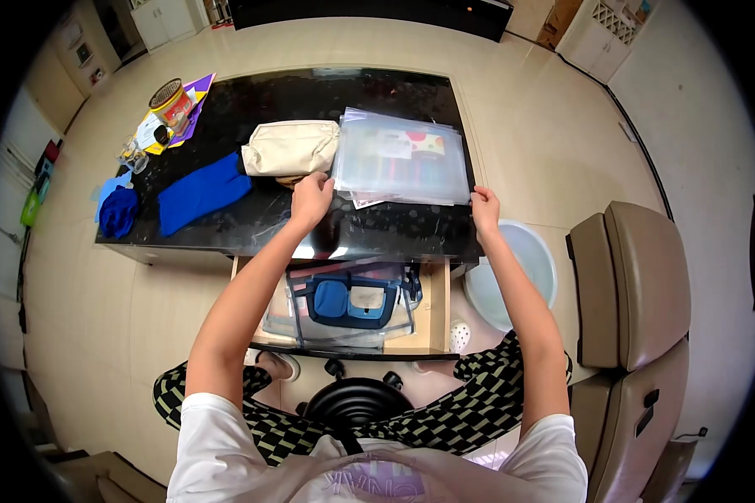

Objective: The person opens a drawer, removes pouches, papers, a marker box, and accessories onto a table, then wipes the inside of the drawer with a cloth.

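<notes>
A stack of clear plastic document folders (398, 180) lies on the black table, with coloured papers showing through. My left hand (312, 201) is closed at the stack's near left corner, fingers pinched on the edge. At the near right corner my right hand (485, 210) pinches the other edge between thumb and fingers. Left of the stack, close to my left hand, a cream canvas pouch (292, 147) lies on top of something brown that is mostly hidden. Part of a printed paper (367, 201) sticks out from under the folders.
Below the tabletop (377, 230) an open drawer (434, 310) holds a blue bag (352, 302) and mesh pouches. Folded blue cloth (203, 194), bunched blue cloth (119, 211), a tin (170, 105) and glasses (132, 157) sit leftward. A basin (520, 277) and brown sofa (637, 285) stand right.
</notes>
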{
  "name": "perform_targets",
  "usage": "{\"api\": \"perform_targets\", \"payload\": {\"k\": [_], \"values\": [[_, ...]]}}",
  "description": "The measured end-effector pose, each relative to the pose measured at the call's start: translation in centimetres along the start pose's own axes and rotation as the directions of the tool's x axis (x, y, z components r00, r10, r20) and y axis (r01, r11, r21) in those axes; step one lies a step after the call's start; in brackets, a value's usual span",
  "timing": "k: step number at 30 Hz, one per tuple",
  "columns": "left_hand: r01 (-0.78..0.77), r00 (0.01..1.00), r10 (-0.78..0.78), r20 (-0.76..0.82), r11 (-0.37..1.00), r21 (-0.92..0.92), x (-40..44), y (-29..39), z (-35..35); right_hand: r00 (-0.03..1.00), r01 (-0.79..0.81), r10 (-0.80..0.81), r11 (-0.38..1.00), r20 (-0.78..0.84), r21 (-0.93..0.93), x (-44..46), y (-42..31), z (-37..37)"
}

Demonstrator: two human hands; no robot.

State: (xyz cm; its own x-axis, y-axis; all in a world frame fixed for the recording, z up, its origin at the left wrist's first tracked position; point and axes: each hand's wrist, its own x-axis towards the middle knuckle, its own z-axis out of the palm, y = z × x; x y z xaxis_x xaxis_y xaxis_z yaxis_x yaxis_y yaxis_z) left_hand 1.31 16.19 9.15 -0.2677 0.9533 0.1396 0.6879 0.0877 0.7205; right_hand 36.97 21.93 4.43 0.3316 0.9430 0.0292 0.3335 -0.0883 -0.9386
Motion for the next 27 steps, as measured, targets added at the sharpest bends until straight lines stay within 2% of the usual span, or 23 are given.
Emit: {"api": "perform_targets", "payload": {"k": [2, 4, 6, 8, 10, 12, 13, 14, 16, 18, 19, 21, 25, 27], "values": [[-0.045, 0.997, 0.042, -0.060, 0.997, -0.061, -1.7, 0.2, -1.0, 0.996, -0.088, 0.080, 0.968, 0.044, 0.234, -4.3, -3.5, -0.6], [-0.031, 0.999, 0.029, -0.028, 0.996, -0.081, -4.1, 0.7, -2.6, 0.991, -0.112, 0.092, 0.967, 0.096, 0.227, -7.5, -4.8, -1.0], [-0.101, 0.993, 0.092, -0.078, 0.988, -0.114, -6.5, -0.7, -3.1, 0.946, -0.090, 0.004, 0.964, 0.324, 0.252, -10.8, -5.3, -1.1], [-0.051, 0.999, 0.051, -0.004, 0.981, -0.186, -9.4, -0.8, -4.8, 0.865, -0.136, 0.024, 0.973, 0.501, 0.188, -14.0, -6.0, -1.2], [-0.062, 0.998, 0.062, -0.006, 0.975, -0.212, -11.7, -2.7, -5.1, 0.753, -0.144, 0.018, 0.980, 0.658, 0.137, -16.2, -4.9, -1.0], [0.014, 0.999, -0.009, 0.045, 0.993, -0.120, -13.8, -4.5, -5.3, 0.662, -0.134, 0.071, 0.991, 0.746, 0.025, -17.8, -3.8, -0.4], [0.014, 0.999, -0.009, 0.042, 0.992, -0.122, -14.7, -5.7, -5.0, 0.621, -0.172, 0.128, 0.985, 0.773, -0.024, -18.3, -2.7, 0.0], [0.059, 0.994, -0.049, 0.103, 0.994, -0.093, -15.4, -7.0, -4.7, 0.578, -0.207, 0.182, 0.976, 0.796, -0.073, -18.7, -1.7, 0.6], [0.102, 0.983, -0.091, 0.159, 0.993, -0.065, -16.7, -10.1, -3.8, 0.565, -0.238, 0.246, 0.963, 0.787, -0.130, -19.1, 1.9, 2.0], [0.139, 0.920, -0.184, 0.347, 0.979, 0.150, -17.9, -13.3, -2.6, 0.602, -0.195, 0.231, 0.971, 0.764, -0.139, -18.4, 8.8, 3.8], [0.140, 0.920, -0.184, 0.346, 0.979, 0.148, -18.3, -14.8, -2.1, 0.602, -0.193, 0.231, 0.971, 0.764, -0.141, -18.5, 10.1, 4.2], [0.211, 0.867, -0.309, 0.392, 0.939, 0.273, -18.9, -17.5, -1.0, 0.754, 0.082, 0.248, 0.883, 0.608, -0.462, -18.6, 11.9, 4.6], [0.155, 0.848, -0.324, 0.420, 0.909, 0.387, -19.4, -20.0, 0.4, 0.803, 0.146, 0.235, 0.814, 0.548, -0.562, -18.7, 16.1, 5.6], [0.438, 0.583, -0.611, 0.535, 0.791, 0.426, -19.1, -19.3, 0.7, 0.841, 0.115, 0.270, 0.757, 0.468, -0.643, -19.1, 16.7, 6.2]]}}
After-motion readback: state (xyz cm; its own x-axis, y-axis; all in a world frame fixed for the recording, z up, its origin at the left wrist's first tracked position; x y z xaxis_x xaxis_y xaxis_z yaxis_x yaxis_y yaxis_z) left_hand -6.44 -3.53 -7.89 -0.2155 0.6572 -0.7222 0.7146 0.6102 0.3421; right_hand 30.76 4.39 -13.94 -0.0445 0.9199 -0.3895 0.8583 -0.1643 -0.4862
